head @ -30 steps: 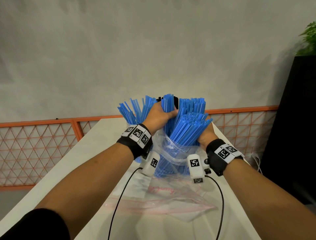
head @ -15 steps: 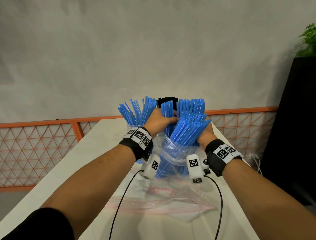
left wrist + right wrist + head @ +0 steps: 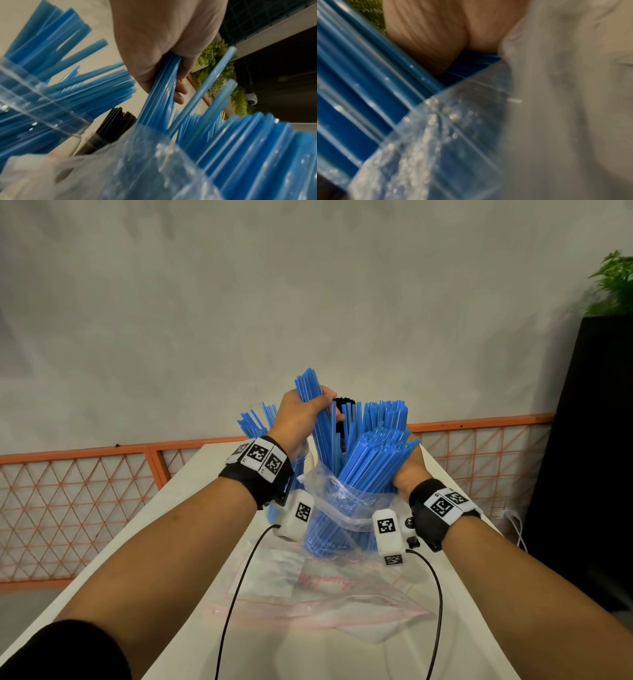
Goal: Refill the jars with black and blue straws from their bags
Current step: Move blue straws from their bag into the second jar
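Observation:
My left hand grips a small bunch of blue straws, raised partly out of the clear plastic bag that stands on the white table. The wrist view shows the fingers curled round that bunch. My right hand holds the bag's main bundle of blue straws from the right; its fingers are hidden. A clear jar of blue straws stands at the left behind my left wrist. Black straws in their jar show behind the bag.
An empty flat zip bag lies on the table in front of the straw bag. Two cables run back from the wrist cameras. An orange mesh fence lines the far side; a black cabinet with a plant stands at right.
My left hand has risen, drawing a bunch of blue straws up out of the bag. The right hand stays on the main bundle.

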A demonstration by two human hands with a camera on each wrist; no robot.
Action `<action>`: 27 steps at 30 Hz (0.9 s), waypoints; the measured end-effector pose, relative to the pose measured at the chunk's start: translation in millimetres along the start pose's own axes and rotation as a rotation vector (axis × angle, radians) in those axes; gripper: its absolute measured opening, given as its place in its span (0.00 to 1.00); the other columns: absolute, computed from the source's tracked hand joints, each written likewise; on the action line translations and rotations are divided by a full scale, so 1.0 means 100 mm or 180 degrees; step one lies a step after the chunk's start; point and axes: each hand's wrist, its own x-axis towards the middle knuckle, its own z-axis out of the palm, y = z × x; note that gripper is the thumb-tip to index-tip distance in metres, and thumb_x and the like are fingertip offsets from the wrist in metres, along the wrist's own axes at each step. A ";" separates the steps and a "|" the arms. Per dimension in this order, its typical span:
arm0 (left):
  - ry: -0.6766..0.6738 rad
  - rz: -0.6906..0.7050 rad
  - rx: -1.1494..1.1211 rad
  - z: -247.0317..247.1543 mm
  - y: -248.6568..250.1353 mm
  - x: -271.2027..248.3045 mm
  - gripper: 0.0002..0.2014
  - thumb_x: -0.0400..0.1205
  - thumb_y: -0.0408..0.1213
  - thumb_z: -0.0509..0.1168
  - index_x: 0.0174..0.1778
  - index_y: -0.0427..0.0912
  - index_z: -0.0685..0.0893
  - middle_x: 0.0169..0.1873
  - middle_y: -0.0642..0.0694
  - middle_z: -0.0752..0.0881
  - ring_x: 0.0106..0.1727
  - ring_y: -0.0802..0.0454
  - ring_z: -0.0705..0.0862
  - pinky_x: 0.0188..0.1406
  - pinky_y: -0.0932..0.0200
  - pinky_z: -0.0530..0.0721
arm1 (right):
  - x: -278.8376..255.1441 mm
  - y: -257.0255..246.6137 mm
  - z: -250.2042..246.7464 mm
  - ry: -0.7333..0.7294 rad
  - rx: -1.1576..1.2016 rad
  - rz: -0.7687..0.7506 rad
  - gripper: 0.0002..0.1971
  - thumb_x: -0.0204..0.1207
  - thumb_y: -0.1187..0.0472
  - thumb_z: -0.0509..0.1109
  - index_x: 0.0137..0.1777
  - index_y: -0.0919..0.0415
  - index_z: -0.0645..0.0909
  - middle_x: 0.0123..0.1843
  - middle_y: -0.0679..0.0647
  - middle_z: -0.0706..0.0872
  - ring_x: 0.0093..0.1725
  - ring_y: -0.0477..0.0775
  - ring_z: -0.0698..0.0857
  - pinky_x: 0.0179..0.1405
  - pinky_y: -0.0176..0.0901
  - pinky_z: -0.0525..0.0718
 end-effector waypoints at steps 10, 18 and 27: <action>0.0222 0.0464 -0.0205 -0.07 0.49 -0.05 0.07 0.86 0.25 0.58 0.49 0.35 0.81 0.30 0.41 0.87 0.42 0.39 0.90 0.53 0.43 0.90 | -0.01 0.00 0.01 0.0050 0.0189 0.0016 0.15 0.87 0.58 0.56 0.38 0.59 0.76 0.35 0.55 0.81 0.21 0.43 0.84 0.19 0.32 0.82; 0.0310 0.0780 -0.0171 -0.02 0.64 -0.14 0.06 0.87 0.26 0.57 0.52 0.34 0.79 0.32 0.41 0.86 0.41 0.41 0.89 0.55 0.41 0.89 | 0.01 -0.01 0.00 0.0084 0.0235 0.0091 0.16 0.87 0.60 0.56 0.36 0.59 0.73 0.31 0.55 0.81 0.17 0.40 0.82 0.15 0.30 0.79; 0.0440 0.1228 -0.0243 0.01 0.73 -0.22 0.05 0.88 0.28 0.58 0.50 0.38 0.79 0.30 0.42 0.82 0.36 0.45 0.86 0.46 0.51 0.88 | 0.03 0.00 0.00 0.0042 0.0408 0.0124 0.17 0.87 0.58 0.56 0.36 0.58 0.75 0.26 0.51 0.83 0.18 0.42 0.83 0.16 0.31 0.80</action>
